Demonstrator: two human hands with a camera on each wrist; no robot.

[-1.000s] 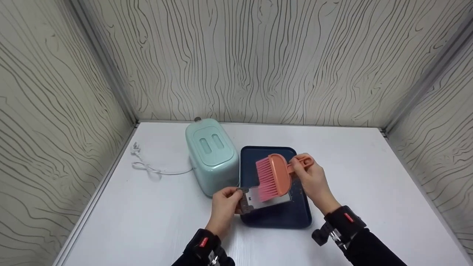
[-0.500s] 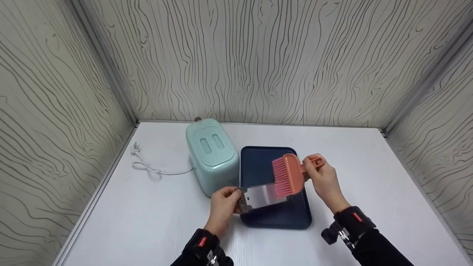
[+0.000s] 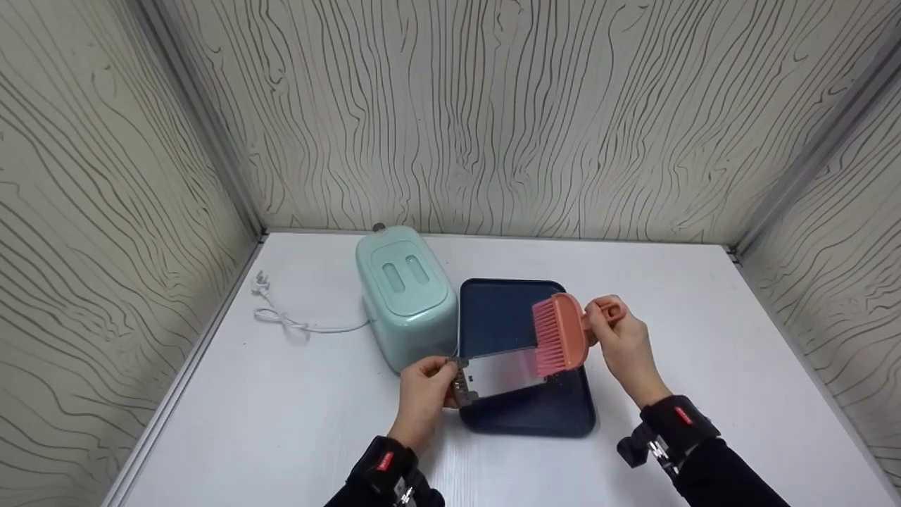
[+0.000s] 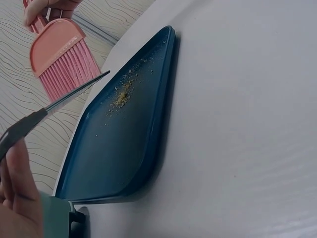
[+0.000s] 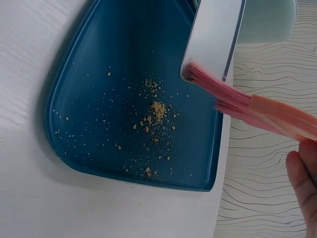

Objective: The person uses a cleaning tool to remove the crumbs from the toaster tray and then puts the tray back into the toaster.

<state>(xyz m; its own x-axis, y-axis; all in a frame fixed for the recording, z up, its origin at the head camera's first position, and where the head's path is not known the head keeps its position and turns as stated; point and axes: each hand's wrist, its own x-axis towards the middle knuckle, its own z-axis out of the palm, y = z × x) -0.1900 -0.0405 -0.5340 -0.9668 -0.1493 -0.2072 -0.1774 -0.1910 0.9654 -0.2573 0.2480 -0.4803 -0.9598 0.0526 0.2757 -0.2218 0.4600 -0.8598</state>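
Note:
My left hand point(image 3: 422, 398) pinches the dark grey end of a flat metal crumb tray point(image 3: 500, 373), held tilted above a navy baking tray point(image 3: 496, 320). With my right hand point(image 3: 623, 345) I grip the handle of an orange brush point(image 3: 574, 331) with pink bristles. In the right wrist view the bristles point(image 5: 213, 89) touch the far end of the crumb tray. Yellowish crumbs point(image 5: 157, 111) lie scattered on the baking tray below. A mint green toaster point(image 3: 408, 303) with its lid on stands just left of the baking tray.
A white power cord point(image 3: 303, 327) with its plug runs left from the toaster over the white table point(image 3: 317, 422). Patterned panels point(image 3: 493, 120) wall in the table at the back and both sides.
My right hand has drawn the brush rightward along the crumb tray to its far end, baring more of the metal surface. The left hand and crumb tray have hardly moved.

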